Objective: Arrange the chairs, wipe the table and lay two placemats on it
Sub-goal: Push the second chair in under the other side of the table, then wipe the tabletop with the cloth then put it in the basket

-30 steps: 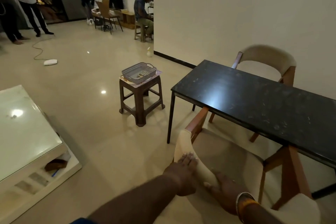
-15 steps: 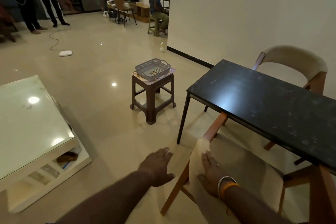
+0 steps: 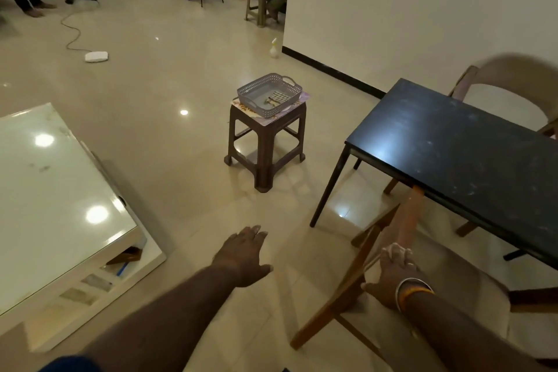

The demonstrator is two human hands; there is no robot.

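A black stone-topped table stands at the right. The near wooden chair with a beige padded back is partly under its front edge. My right hand, wearing bangles, rests on the end of that chair's back with fingers curled over it. My left hand hovers open above the floor, left of the chair, holding nothing. A second beige chair sits behind the table by the wall. A grey basket with a checked cloth lies on flat placemats atop a brown stool.
A glossy white low table fills the left side. A spray bottle stands at the wall corner. A white device with a cable lies on the far floor. People stand and sit at the back of the room. Open tiled floor separates stool and tables.
My left hand has let go of the chair back and moved left, out over the floor. The view has turned down and left; the chair sits further under the table.
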